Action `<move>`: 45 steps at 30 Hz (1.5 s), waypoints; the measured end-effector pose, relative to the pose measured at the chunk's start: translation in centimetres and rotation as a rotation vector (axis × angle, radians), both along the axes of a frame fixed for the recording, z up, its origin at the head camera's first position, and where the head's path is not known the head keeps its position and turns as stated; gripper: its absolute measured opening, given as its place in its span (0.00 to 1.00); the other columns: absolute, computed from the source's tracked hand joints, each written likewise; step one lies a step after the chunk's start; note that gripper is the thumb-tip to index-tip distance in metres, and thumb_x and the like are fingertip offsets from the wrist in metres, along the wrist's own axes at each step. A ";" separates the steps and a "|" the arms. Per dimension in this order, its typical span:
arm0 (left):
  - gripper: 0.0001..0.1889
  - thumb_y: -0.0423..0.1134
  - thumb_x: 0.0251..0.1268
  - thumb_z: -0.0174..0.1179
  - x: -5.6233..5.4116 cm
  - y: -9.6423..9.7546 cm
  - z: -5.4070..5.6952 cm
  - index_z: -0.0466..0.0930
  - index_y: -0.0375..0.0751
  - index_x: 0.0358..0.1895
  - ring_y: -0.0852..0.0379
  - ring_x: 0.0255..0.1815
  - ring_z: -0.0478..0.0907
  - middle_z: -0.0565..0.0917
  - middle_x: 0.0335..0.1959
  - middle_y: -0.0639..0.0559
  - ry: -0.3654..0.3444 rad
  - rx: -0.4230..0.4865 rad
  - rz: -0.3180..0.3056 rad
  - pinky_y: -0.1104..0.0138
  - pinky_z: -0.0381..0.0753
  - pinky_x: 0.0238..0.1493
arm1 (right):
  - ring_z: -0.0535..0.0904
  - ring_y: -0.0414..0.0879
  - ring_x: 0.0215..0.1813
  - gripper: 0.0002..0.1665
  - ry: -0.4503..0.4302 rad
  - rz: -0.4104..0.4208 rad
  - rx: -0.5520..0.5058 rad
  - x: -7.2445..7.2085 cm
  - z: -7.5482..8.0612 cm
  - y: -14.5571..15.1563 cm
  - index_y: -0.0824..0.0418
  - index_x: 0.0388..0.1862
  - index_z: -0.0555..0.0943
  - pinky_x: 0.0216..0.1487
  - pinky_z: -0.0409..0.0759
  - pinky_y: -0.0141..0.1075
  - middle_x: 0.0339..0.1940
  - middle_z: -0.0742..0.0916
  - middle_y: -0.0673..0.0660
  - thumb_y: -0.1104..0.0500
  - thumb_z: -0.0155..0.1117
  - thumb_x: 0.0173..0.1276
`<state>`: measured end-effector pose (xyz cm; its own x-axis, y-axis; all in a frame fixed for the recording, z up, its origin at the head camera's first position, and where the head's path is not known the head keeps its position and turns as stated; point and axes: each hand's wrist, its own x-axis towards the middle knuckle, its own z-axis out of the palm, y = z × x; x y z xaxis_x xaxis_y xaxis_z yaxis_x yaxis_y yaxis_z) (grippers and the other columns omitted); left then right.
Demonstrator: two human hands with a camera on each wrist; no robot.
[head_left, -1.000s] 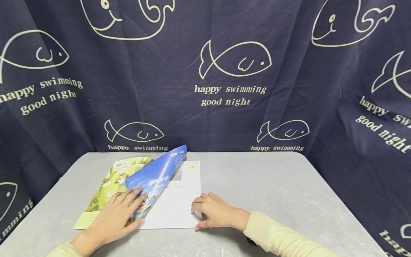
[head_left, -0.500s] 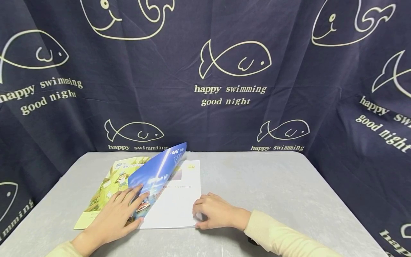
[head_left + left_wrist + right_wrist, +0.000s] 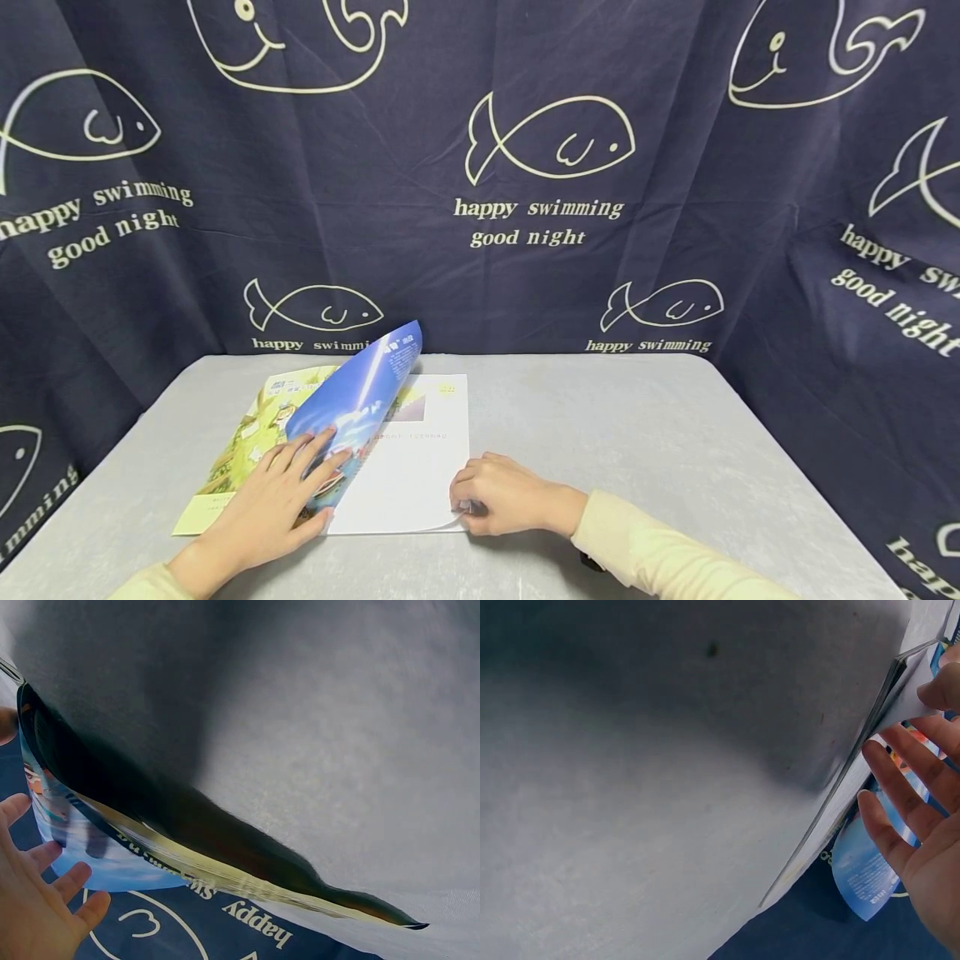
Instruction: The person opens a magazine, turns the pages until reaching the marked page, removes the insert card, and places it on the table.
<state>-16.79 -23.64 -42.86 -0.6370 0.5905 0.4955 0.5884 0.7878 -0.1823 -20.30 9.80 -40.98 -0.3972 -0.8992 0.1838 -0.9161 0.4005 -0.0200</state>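
An open picture book lies left of the table's middle, its yellow-green illustrated page (image 3: 238, 454) on the left. A blue glossy page (image 3: 348, 392) stands curled up over the book's middle, its top corner raised. My left hand (image 3: 273, 496) rests on the lower part of that page with fingers spread and straight. On the right lies a mostly white page (image 3: 401, 487) with a small picture near the top. Its lower right corner is bent up, and my right hand (image 3: 510, 498) pinches it between thumb and index finger. In the right wrist view the other fingers (image 3: 889, 769) extend below the pinch.
The grey table (image 3: 637, 442) extends to the right of the book. A dark blue curtain (image 3: 540, 292) with fish drawings and lettering hangs behind and along both sides. Cream sleeves (image 3: 645, 542) cover both forearms.
The blue page has curled further up, its top corner shifting left and higher. The white page's lower right corner has lifted as my right thumb closed on it. My left hand has barely moved.
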 end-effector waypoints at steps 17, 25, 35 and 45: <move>0.32 0.55 0.47 0.56 0.0 0.0 -0.1 0.70 0.52 0.61 0.42 0.58 0.67 0.68 0.64 0.44 -0.002 -0.018 0.011 0.48 0.64 0.52 | 0.77 0.33 0.37 0.07 -0.087 0.101 -0.098 -1.5 -0.4 0.7 0.55 0.30 0.81 0.43 0.70 0.21 0.34 0.85 0.45 0.62 0.67 0.50; 0.32 0.53 0.47 0.56 -0.1 0.0 -0.1 0.71 0.53 0.61 0.41 0.57 0.68 0.68 0.64 0.45 0.011 -0.019 -0.013 0.47 0.63 0.52 | 0.79 0.34 0.41 0.04 -0.055 0.113 -0.117 -1.6 -0.2 0.7 0.54 0.29 0.83 0.44 0.71 0.23 0.37 0.86 0.46 0.61 0.67 0.53; 0.26 0.52 0.48 0.58 0.0 0.1 -0.1 0.75 0.55 0.56 0.43 0.58 0.67 0.70 0.63 0.47 -0.017 -0.040 -0.013 0.48 0.61 0.53 | 0.78 0.33 0.40 0.02 0.022 0.087 -0.105 -1.6 -0.1 0.7 0.50 0.27 0.83 0.42 0.68 0.23 0.36 0.85 0.42 0.59 0.67 0.53; 0.26 0.52 0.48 0.59 0.0 0.0 -0.1 0.76 0.54 0.55 0.45 0.58 0.68 0.71 0.62 0.48 -0.022 -0.035 -0.020 0.49 0.62 0.52 | 0.79 0.32 0.39 0.03 -0.006 0.077 -0.151 -1.8 0.2 0.5 0.51 0.26 0.82 0.42 0.69 0.23 0.34 0.85 0.43 0.59 0.68 0.53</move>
<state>-16.74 -23.61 -42.95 -0.6353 0.6203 0.4601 0.6083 0.7689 -0.1966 -22.05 10.31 -40.77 -0.3302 -0.8893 0.3165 -0.9434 0.3216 -0.0805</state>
